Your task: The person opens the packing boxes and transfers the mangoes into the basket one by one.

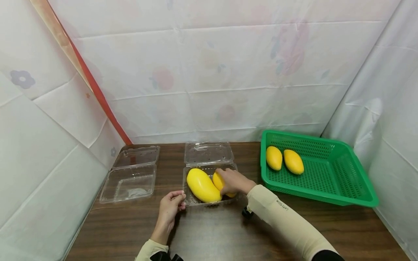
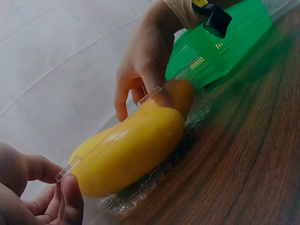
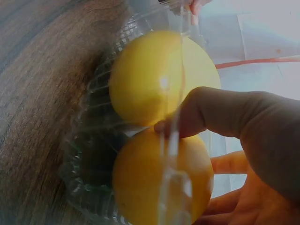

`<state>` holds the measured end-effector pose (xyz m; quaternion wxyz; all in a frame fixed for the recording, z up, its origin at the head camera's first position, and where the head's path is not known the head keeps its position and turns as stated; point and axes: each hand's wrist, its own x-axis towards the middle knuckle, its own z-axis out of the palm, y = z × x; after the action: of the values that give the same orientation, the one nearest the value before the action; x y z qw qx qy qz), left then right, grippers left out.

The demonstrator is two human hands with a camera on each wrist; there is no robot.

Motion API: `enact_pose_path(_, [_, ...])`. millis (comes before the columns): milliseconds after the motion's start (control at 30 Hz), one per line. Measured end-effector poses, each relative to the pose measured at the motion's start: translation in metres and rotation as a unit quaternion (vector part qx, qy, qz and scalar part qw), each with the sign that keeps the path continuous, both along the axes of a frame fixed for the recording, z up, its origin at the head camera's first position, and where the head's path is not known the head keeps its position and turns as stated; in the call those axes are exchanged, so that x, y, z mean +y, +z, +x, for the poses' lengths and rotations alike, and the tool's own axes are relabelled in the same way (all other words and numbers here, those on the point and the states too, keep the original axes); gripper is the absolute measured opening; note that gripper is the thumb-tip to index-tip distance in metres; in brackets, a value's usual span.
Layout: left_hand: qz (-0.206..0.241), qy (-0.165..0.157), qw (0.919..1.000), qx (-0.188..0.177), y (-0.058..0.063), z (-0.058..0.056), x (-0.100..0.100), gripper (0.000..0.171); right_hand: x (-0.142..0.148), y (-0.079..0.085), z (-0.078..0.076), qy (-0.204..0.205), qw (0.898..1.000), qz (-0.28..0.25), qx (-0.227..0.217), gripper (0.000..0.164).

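Note:
A clear plastic clamshell box [image 1: 209, 153] lies open on the table, its lid folded back. In it sits a large yellow mango [image 1: 201, 185], slanted along the left side. A smaller, more orange mango [image 1: 217, 181] lies to its right, partly covered by my right hand [image 1: 232, 181]. That hand grips the smaller mango from above, thumb between the two fruits in the right wrist view. At the box's front left corner, my left hand [image 1: 169, 208] pinches the rim between thumb and fingers, as the left wrist view also shows.
A second open clamshell box [image 1: 128, 183] stands at the left, with nothing seen in it. To the right is a green plastic basket [image 1: 330, 201] holding two mangoes [image 1: 283, 160]. White patterned sheets [image 1: 209, 72] enclose the brown wooden table [image 1: 209, 235] at the back and sides.

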<state>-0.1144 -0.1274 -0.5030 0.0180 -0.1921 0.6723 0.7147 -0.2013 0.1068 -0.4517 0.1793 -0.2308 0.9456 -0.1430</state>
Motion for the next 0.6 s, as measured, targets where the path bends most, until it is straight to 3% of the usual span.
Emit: enact_pose_path(600, [-0.001, 0.005, 1.0, 0.004, 0.0028, 0.0028, 0.0002, 0.027, 0.0004, 0.0046, -0.0042, 0.036, 0.999, 0.005, -0.015, 0.079])
